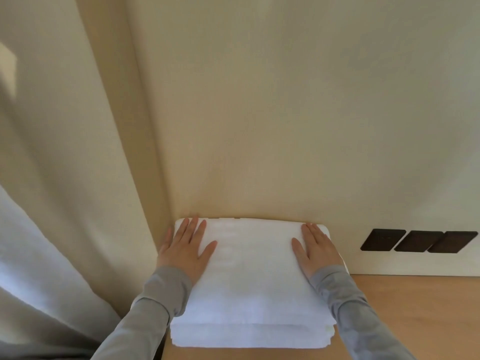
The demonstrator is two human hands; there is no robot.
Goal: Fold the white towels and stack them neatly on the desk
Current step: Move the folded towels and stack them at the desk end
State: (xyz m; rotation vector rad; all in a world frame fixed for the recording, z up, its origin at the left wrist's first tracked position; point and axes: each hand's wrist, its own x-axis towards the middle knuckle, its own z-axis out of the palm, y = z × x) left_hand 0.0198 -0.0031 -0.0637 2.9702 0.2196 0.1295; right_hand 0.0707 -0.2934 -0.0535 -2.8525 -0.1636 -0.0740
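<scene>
Your stack of towels (249, 284) sits on the desk (415, 313), its far edge touching the wall (259, 113) and its left side just beside the curtain (59, 178). The towels are white, soft and faintly ribbed, folded into thick rectangles with rounded edges; at the near side you see several folded layers, though how many towels they make is hard to tell. Your left hand (185, 252) lies flat on the top towel's far left part, fingers straight and slightly spread, holding nothing. Your right hand (315, 252) lies flat on the far right part in the same way, fingers straight and close together, holding nothing. Grey sleeves (348, 307) cover both wrists and hide the stack's side edges. The desk is smooth pale wood, with bare surface to the right of the stack; its left edge is mostly hidden under your left arm. Three dark rectangular plates (418, 241) sit low on the wall to the right, well apart from the towels; their detail is too blurred to make out. The curtain hangs in heavy, pale folds.
</scene>
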